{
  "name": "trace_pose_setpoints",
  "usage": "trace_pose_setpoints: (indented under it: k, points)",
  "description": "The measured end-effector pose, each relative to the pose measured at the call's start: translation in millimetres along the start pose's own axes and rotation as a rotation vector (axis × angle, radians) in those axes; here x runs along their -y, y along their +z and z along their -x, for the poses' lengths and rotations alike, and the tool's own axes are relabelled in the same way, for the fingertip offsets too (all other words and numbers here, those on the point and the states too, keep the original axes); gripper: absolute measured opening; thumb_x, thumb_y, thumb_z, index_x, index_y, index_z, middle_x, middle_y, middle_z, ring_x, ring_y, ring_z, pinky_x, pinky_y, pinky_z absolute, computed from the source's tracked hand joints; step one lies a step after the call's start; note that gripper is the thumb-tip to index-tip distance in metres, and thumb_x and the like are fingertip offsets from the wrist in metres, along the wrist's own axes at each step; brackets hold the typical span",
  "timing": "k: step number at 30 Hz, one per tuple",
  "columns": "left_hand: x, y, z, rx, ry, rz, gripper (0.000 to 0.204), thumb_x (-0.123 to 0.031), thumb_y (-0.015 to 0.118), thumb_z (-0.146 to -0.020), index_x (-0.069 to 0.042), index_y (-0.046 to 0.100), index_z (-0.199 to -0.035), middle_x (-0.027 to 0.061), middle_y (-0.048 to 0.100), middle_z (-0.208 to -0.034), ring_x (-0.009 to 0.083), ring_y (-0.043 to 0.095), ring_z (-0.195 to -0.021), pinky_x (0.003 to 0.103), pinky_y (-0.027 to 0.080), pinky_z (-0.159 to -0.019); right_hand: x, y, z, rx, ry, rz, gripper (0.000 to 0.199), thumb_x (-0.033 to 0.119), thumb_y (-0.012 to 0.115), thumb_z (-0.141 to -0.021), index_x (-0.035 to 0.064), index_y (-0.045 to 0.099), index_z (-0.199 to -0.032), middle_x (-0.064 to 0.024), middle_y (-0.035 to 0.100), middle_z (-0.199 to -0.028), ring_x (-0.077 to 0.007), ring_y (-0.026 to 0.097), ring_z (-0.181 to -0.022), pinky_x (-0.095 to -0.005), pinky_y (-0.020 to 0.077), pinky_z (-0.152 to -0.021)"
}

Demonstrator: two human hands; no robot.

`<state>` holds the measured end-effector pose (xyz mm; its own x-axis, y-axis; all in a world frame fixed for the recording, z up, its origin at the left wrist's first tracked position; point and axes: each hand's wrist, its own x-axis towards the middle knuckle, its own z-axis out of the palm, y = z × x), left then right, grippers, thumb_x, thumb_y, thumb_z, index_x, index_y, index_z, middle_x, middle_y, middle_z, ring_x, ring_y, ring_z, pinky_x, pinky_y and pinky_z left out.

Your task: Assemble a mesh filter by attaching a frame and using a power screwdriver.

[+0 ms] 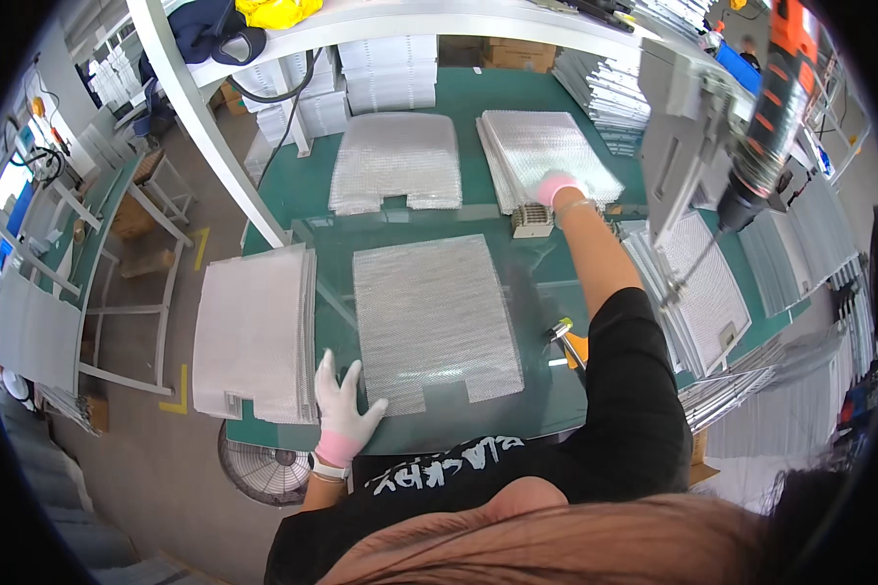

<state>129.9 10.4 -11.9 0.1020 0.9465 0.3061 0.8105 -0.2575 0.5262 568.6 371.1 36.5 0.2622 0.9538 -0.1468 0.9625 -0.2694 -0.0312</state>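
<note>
My left hand [343,408], in a white glove with a pink cuff, has its fingers spread on the green table edge. It lies between a stack of pale mesh panels [252,331] and a single silvery mesh panel [434,312] with a notch in its near edge. My right hand [560,187], gloved too, reaches far forward to another mesh panel stack [537,141]. Its fingers are blurred and partly hidden, so any hold cannot be made out. Beside that wrist sits a small box of metal pieces [532,222]. A hammer [560,330] lies near my right forearm.
An orange and black power drill [773,107] hangs on a stand at right, its bit above another panel stack [707,283]. A further panel stack [395,161] stands at the back. A white post [205,122] rises at left; a fan [266,473] stands below the table.
</note>
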Motion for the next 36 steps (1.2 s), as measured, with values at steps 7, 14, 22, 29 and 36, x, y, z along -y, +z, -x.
trace_pose_setpoints:
  k: [7,14,22,29,36]
  points:
    - [-10,-5,13,-0.003,0.006,0.014,0.073,-0.024,0.082,-0.068,-0.002,0.051,-0.131,0.0328,0.026,-0.148,0.0488,0.030,-0.134,0.054,0.027,-0.110,25,-10,37,0.036,0.167,-0.161,0.072,0.057,0.070,-0.073,0.0057,0.065,-0.124,-0.0182,0.061,-0.130,-0.0311,0.060,-0.119,-0.0421,0.0479,-0.098]
    - [-13,-14,24,0.019,-0.018,0.008,0.072,-0.022,0.082,-0.070,-0.001,0.051,-0.131,0.0318,0.026,-0.149,0.0475,0.030,-0.135,0.054,0.028,-0.110,-5,5,-7,-0.451,-0.023,-0.679,0.090,0.056,0.073,-0.070,-0.0053,0.052,-0.132,-0.0262,0.058,-0.129,-0.0352,0.057,-0.121,-0.0393,0.0456,-0.102]
    - [-29,-11,20,0.002,0.027,0.080,0.066,-0.019,0.078,-0.073,-0.001,0.051,-0.131,0.0300,0.028,-0.149,0.0455,0.030,-0.137,0.052,0.028,-0.112,-3,-53,89,-0.459,-0.054,-0.995,0.097,0.055,0.073,-0.076,-0.0098,0.040,-0.140,-0.0292,0.056,-0.130,-0.0326,0.055,-0.124,-0.0354,0.0411,-0.105]
    - [-30,15,-7,0.381,-0.098,0.824,0.059,-0.014,0.069,-0.084,0.001,0.047,-0.137,0.0205,0.044,-0.145,0.0340,0.045,-0.133,0.043,0.032,-0.113,20,-2,182,-0.773,-0.491,-1.486,0.076,0.023,0.075,-0.081,-0.0050,0.038,-0.142,-0.0193,0.051,-0.133,-0.0289,0.051,-0.122,-0.0375,0.0406,-0.105]
    - [-106,34,-33,-0.363,-0.378,1.420,0.038,-0.004,0.051,-0.097,0.004,0.049,-0.134,0.0164,0.064,-0.121,0.0224,0.062,-0.111,0.032,0.050,-0.096,64,59,387,-0.359,-0.685,-0.964,0.097,0.026,0.083,-0.061,0.0038,0.037,-0.144,-0.0285,0.024,-0.150,-0.0446,0.025,-0.141,-0.0526,0.0290,-0.112]
